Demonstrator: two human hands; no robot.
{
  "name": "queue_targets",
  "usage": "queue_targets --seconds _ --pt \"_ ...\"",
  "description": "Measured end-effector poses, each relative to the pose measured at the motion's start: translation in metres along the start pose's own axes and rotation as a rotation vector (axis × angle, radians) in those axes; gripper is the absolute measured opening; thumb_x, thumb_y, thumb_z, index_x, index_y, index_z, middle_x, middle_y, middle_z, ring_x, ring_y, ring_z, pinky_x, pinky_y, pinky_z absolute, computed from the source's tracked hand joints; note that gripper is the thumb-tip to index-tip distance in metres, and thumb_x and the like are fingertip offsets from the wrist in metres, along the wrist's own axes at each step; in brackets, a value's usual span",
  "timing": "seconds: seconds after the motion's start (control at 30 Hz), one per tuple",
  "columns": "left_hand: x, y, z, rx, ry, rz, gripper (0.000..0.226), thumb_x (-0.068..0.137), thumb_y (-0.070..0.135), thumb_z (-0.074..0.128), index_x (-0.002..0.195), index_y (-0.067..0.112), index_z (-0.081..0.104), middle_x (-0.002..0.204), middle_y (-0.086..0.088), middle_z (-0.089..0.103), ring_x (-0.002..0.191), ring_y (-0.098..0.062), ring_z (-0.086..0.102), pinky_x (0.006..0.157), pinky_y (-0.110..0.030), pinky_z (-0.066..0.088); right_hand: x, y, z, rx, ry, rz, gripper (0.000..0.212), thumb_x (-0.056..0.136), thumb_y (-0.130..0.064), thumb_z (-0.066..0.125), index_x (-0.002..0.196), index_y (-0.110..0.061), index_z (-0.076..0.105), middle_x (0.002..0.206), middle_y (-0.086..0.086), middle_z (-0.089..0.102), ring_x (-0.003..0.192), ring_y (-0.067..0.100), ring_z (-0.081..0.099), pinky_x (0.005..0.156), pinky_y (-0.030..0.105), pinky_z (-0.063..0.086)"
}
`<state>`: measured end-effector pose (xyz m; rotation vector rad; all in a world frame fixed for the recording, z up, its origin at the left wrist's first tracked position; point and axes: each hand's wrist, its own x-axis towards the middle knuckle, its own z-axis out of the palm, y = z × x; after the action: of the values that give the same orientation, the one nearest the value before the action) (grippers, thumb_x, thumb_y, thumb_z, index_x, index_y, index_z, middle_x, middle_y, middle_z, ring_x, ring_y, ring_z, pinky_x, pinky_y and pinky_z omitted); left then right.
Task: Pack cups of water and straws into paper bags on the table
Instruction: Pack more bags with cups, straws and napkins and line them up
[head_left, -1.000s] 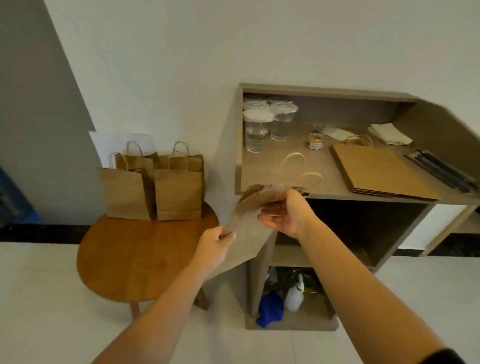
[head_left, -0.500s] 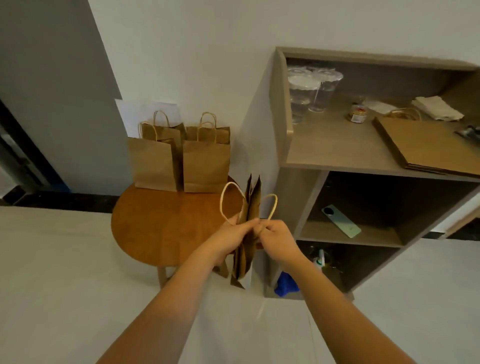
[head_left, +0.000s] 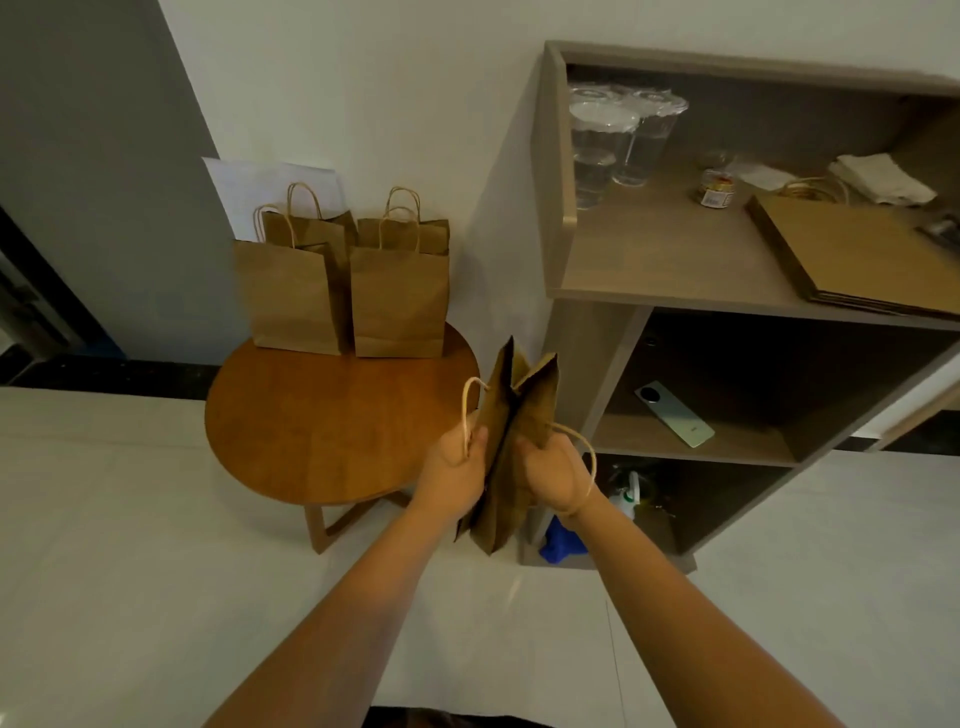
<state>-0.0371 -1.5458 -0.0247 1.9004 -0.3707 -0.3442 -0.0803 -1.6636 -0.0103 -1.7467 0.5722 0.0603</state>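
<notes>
A person holds a folded paper bag (head_left: 511, 447) upright in mid-air beside a round wooden table (head_left: 332, 421), both forearms stretched forward. The left hand (head_left: 457, 475) curls its fingers round the bag's left edge, one cord handle looping up above its knuckles. The right hand (head_left: 553, 478) grips the bag's right side, the other handle draped across its wrist. The bag's mouth is only slightly parted, its top corners standing in two peaks.

Behind the hands, low in a shelf unit (head_left: 582, 322) to the right, sit a blue cloth (head_left: 563, 543) and a white bottle (head_left: 626, 499). One level up, a pale green phone (head_left: 675, 414) lies flat.

At the back of the table, near the wall, stand bags (head_left: 343, 291) in two pairs, handles up, with a white sheet (head_left: 249, 182) leaning behind them.

On the unit's top shelf, a stack (head_left: 862, 260) of flat bags lies at the right. Farther in, lidded cups (head_left: 618, 140) of water cluster in the left corner, with a small jar (head_left: 716, 189) and napkins (head_left: 880, 176) along the rear. Dark items at the far right edge are too cropped to identify.
</notes>
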Motion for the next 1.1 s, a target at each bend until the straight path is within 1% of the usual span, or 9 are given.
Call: queue_targets --seconds 0.17,0.3,0.37,0.43,0.57,0.67,0.87,1.0,1.1 --pt "0.004 -0.013 -0.01 0.354 0.089 0.008 0.028 0.097 0.022 0.048 0.07 0.018 0.051 0.062 0.003 0.049 0.062 -0.017 0.054 0.057 -0.023 0.042 0.009 0.012 -0.003 -0.415 0.068 -0.041 0.028 0.097 -0.012 0.04 0.112 0.005 0.055 0.091 0.008 0.05 0.085 0.021 0.046 0.08 0.034 0.043" --pt "0.01 -0.018 -0.019 0.568 0.042 -0.03 0.026 0.096 0.025 0.051 0.07 0.021 0.05 0.065 0.004 0.052 0.067 -0.016 0.058 0.062 -0.026 0.048 0.01 0.017 -0.005 -0.368 0.011 -0.063 0.021 0.099 -0.016 0.041 0.08 -0.015 0.051 0.073 -0.004 0.046 0.07 0.014 0.046 0.068 0.023 0.037" --pt "0.012 -0.023 -0.022 0.642 0.019 -0.02 0.018 0.095 0.021 0.052 0.078 0.02 0.053 0.071 0.003 0.055 0.07 -0.014 0.059 0.064 -0.024 0.048 0.012 0.019 -0.01 -0.39 -0.024 -0.114 0.017 0.099 -0.011 0.042 0.087 -0.015 0.054 0.079 -0.003 0.05 0.076 0.015 0.05 0.076 0.025 0.043" --pt "0.013 -0.029 -0.024 0.677 0.026 -0.024 0.015 0.095 0.02 0.052 0.081 0.02 0.053 0.071 0.005 0.054 0.067 -0.01 0.055 0.063 -0.021 0.044 0.014 0.017 -0.016 -0.643 -0.036 -0.091 0.015 0.099 -0.015 0.044 0.101 -0.009 0.058 0.085 -0.001 0.051 0.077 0.013 0.049 0.076 0.027 0.041" --pt "0.013 -0.047 -0.031 0.735 0.04 -0.077 0.011 0.095 0.021 0.052 0.086 0.018 0.058 0.074 0.004 0.056 0.067 -0.01 0.054 0.062 -0.02 0.04 0.021 0.014 -0.017 -0.893 0.003 -0.013 0.021 0.098 -0.013 0.041 0.082 -0.01 0.054 0.077 0.0 0.051 0.071 0.018 0.051 0.068 0.029 0.041" --pt "0.016 -0.053 -0.042 0.833 0.064 -0.096 0.008 0.093 0.018 0.053 0.09 0.017 0.06 0.076 0.002 0.058 0.067 -0.011 0.052 0.06 -0.022 0.04 0.025 0.016 -0.021 -0.991 0.033 0.01 0.014 0.096 -0.009 0.045 0.09 -0.008 0.058 0.082 0.005 0.058 0.076 0.022 0.058 0.071 0.031 0.047" --pt "0.029 -0.05 -0.065 0.823 0.256 -0.245 0.015 0.091 0.018 0.054 0.075 0.02 0.054 0.065 0.004 0.054 0.062 -0.013 0.055 0.052 -0.024 0.041 0.031 0.017 -0.037 -1.001 0.14 0.1 0.014 0.094 -0.007 0.049 0.102 -0.005 0.059 0.083 0.006 0.053 0.07 0.018 0.05 0.068 0.029 0.044" --pt "0.031 -0.047 -0.06 0.804 0.252 -0.227 0.014 0.093 0.023 0.052 0.079 0.02 0.053 0.065 0.004 0.053 0.059 -0.013 0.052 0.047 -0.022 0.033 0.034 0.02 -0.034 -0.889 0.119 0.08 0.017 0.097 -0.011 0.045 0.103 -0.004 0.06 0.084 0.007 0.057 0.064 0.013 0.049 0.065 0.025 0.042" --pt "0.03 -0.049 -0.057 0.747 0.193 -0.214 0.014 0.095 0.028 0.051 0.087 0.017 0.056 0.072 0.001 0.058 0.067 -0.016 0.059 0.053 -0.024 0.043 0.036 0.017 -0.033 -0.868 -0.001 0.033 0.016 0.096 -0.009 0.046 0.103 -0.004 0.06 0.08 0.004 0.052 0.063 0.009 0.046 0.061 0.02 0.038"
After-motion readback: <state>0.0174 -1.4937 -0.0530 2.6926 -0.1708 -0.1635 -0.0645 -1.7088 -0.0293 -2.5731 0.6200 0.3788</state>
